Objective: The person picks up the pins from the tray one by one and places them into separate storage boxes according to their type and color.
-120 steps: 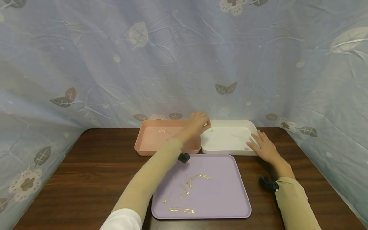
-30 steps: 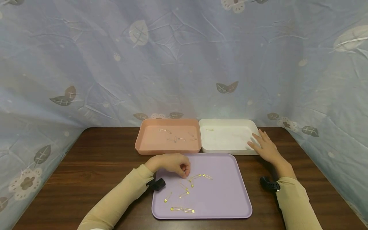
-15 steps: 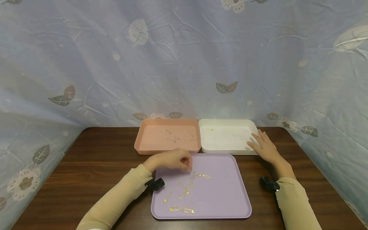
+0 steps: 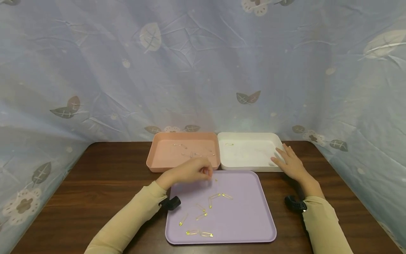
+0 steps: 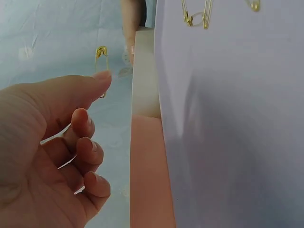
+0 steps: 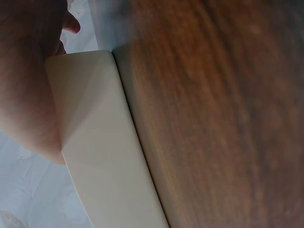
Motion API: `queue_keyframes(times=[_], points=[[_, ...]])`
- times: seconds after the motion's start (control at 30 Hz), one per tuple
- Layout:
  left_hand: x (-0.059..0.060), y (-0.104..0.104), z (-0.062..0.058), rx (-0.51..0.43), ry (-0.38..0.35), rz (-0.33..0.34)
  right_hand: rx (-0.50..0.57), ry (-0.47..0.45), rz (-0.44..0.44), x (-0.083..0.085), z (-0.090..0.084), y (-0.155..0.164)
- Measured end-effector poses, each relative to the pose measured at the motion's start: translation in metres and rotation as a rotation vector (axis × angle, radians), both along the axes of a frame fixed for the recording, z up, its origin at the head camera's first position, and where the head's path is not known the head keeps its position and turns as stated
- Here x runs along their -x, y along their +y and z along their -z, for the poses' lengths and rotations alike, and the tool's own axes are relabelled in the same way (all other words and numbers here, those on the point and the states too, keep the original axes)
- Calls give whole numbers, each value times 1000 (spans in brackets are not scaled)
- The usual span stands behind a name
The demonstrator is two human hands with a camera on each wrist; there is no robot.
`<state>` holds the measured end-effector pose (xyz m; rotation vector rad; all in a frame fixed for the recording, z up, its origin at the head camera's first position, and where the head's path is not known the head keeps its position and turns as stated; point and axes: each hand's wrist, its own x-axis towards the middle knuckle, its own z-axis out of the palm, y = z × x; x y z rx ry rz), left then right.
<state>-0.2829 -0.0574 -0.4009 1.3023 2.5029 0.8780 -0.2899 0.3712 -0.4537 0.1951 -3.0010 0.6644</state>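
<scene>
My left hand (image 4: 207, 171) hovers over the far edge of the purple tray (image 4: 241, 218) and pinches a small gold safety pin (image 5: 101, 57) at its fingertips. In the left wrist view, that hand (image 5: 95, 95) holds the pin upright, with the other fingers curled. Several gold safety pins (image 4: 209, 203) lie loose on the purple tray. My right hand (image 4: 287, 160) rests flat, fingers straight, on the right rim of the white tray (image 4: 250, 168); the right wrist view shows that hand (image 6: 28, 95) against the white tray (image 6: 104, 156).
A pink tray (image 4: 158, 168) holding several silver pins stands beside the white tray, which holds one gold pin (image 4: 229, 144). Both sit at the back of the dark wooden table (image 4: 95, 183). A blue leaf-print cloth (image 4: 203, 70) hangs behind and at both sides.
My left hand came back from the white tray to the pile on the purple tray, pinched a gold pin and has lifted it toward the far trays. The right hand has not moved.
</scene>
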Motion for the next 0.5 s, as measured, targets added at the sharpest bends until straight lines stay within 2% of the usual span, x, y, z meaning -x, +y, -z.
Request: queue_keyframes(times=[0.23, 0.4, 0.5], points=[[8, 8, 0, -1, 77, -17, 8, -4, -1, 0, 1, 0], [15, 17, -5, 15, 185, -27, 5, -10, 3, -2, -2, -2], [20, 23, -9, 19, 219, -43, 3, -8, 4, -2, -4, -4]])
